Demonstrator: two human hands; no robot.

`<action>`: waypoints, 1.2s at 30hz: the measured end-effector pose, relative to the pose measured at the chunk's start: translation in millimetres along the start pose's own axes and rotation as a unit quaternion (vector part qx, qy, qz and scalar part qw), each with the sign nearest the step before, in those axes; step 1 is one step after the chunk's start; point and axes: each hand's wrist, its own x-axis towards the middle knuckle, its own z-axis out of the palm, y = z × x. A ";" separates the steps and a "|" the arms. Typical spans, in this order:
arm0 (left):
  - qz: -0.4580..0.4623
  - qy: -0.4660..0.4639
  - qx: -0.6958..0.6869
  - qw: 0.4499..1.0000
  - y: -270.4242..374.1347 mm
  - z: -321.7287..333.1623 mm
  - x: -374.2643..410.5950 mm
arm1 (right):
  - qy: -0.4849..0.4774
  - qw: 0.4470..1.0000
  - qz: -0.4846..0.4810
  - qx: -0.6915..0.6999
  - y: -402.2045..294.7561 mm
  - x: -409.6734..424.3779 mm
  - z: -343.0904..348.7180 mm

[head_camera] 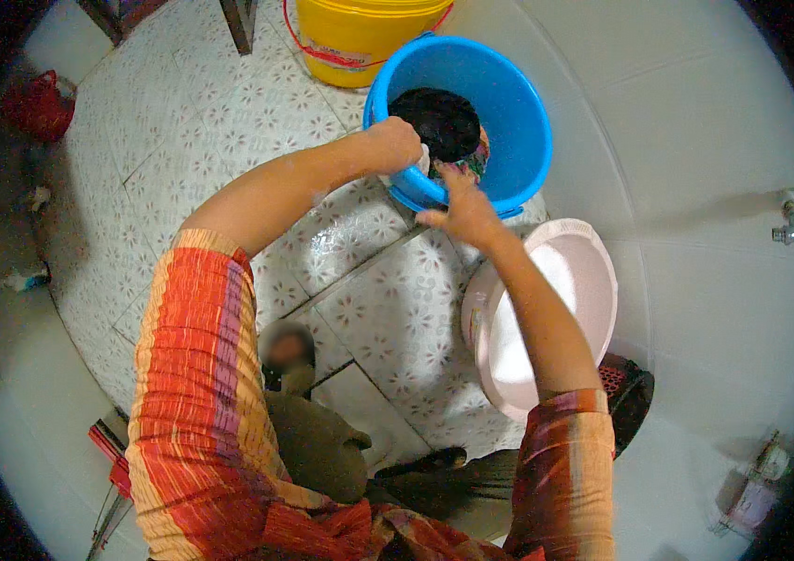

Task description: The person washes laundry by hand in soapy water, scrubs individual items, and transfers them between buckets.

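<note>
A blue plastic bucket (517, 133) stands tilted in view ahead of me, with a black cloth (439, 123) and a multicoloured patterned cloth (479, 165) inside. My left hand (395, 145) is closed at the bucket's near-left rim. From under its fingers shows a small white thing (424, 160), too covered to identify. Slightly blurred, my right hand (466, 208) is over the near rim with fingers and thumb spread. Its fingertips are close to the patterned cloth; whether they touch it I cannot tell.
Behind the bucket stands a yellow bucket (341, 42) with a red handle. A pale pink basin (607, 280) holding something white lies beneath my right forearm. A metal tap (793, 228) juts from the right wall. Patterned tiles (383, 280) cover the floor; a red basket-like container (39, 109) is far left.
</note>
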 end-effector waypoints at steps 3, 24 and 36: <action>0.005 -0.008 -0.009 1.000 9.8 -8.7 -5.5 | -0.031 0.995 -0.016 -0.098 -10.0 -11.1 6.3; -0.192 -0.389 -0.213 0.875 26.8 -72.8 -156.4 | 0.102 0.991 -0.083 -0.014 -71.1 9.2 19.5; -0.139 -0.335 -0.021 0.932 58.8 173.7 -90.4 | 0.001 0.969 0.204 0.141 -19.4 42.6 26.7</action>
